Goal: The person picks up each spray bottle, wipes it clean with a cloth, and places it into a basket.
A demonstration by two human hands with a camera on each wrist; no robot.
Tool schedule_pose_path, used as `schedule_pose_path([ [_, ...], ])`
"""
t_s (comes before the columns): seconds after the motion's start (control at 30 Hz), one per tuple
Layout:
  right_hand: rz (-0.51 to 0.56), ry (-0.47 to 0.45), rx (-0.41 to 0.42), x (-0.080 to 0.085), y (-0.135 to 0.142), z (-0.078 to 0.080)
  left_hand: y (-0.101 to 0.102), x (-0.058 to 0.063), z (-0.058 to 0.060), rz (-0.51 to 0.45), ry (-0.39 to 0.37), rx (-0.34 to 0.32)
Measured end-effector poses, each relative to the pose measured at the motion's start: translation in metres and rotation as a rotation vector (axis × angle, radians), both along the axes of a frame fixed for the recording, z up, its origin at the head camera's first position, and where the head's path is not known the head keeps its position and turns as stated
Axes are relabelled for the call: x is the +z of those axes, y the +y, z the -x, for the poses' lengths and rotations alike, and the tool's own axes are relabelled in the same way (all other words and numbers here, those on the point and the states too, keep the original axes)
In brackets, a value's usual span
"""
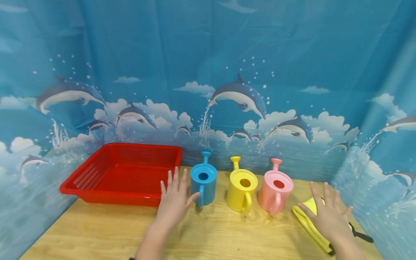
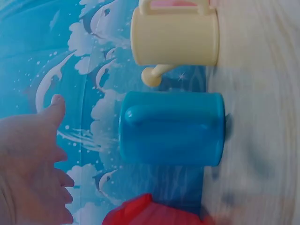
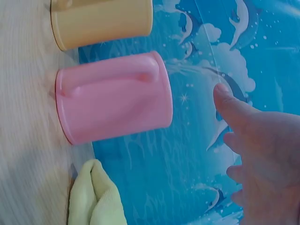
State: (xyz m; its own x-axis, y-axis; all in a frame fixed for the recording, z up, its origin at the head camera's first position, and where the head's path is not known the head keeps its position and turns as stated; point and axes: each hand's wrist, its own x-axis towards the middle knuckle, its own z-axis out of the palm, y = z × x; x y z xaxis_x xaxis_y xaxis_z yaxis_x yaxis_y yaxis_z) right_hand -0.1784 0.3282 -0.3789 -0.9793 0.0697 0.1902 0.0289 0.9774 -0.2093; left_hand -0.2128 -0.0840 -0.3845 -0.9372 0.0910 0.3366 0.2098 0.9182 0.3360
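Note:
With fingers spread, my left hand (image 1: pixel 173 204) hovers between the red basket and the blue watering can (image 1: pixel 208 184), its thumb overlapping the can's handle in the head view. My right hand (image 1: pixel 329 216), also spread and holding nothing, is over a folded yellow cloth (image 1: pixel 307 220) with dark edging, which it partly hides. A yellow watering can (image 1: pixel 236 195) and a pink watering can (image 1: pixel 268 195) stand upright between the hands, spouts toward the backdrop and handles toward me. In the wrist views, the blue can (image 2: pixel 171 131) and the pink can (image 3: pixel 115 101) appear beyond the fingers.
The red plastic basket (image 1: pixel 130 198) with mesh sides stands at the back left of the wooden table (image 1: pixel 227 234). A black strap or handle (image 1: pixel 362 236) sticks out right of the cloth. A blue dolphin-print curtain (image 1: pixel 195 54) hangs behind the table and along both sides.

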Motion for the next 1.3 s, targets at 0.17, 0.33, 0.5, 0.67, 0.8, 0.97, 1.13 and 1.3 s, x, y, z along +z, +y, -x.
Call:
schedule_pose_path([
  [0.17,0.020,-0.006,-0.019,-0.003,0.013,0.002,0.010,-0.004,-0.003,0.007,0.040,-0.057],
  [0.33,0.038,-0.024,-0.040,-0.005,0.027,0.005,0.020,-0.009,-0.005,-0.002,0.080,-0.118],
  [0.5,0.077,-0.037,-0.049,-0.004,0.035,0.005,0.026,-0.012,-0.006,-0.002,0.064,-0.119],
  [0.67,0.109,-0.068,-0.055,-0.006,0.038,0.006,0.027,-0.014,-0.005,-0.053,0.007,-0.116],
  [0.8,0.114,-0.088,-0.060,-0.010,0.039,0.006,0.026,-0.019,-0.001,-0.147,-0.076,-0.097],
  [0.97,0.097,-0.124,-0.071,-0.021,0.050,0.011,0.025,-0.026,0.004,-0.272,-0.150,-0.109],
  [1.13,0.113,-0.213,-0.093,-0.034,0.063,0.017,0.023,-0.031,0.006,-0.338,-0.199,-0.147],
  [1.3,0.133,-0.290,-0.104,-0.041,0.068,0.019,0.022,-0.035,0.008,-0.419,-0.267,-0.165],
])
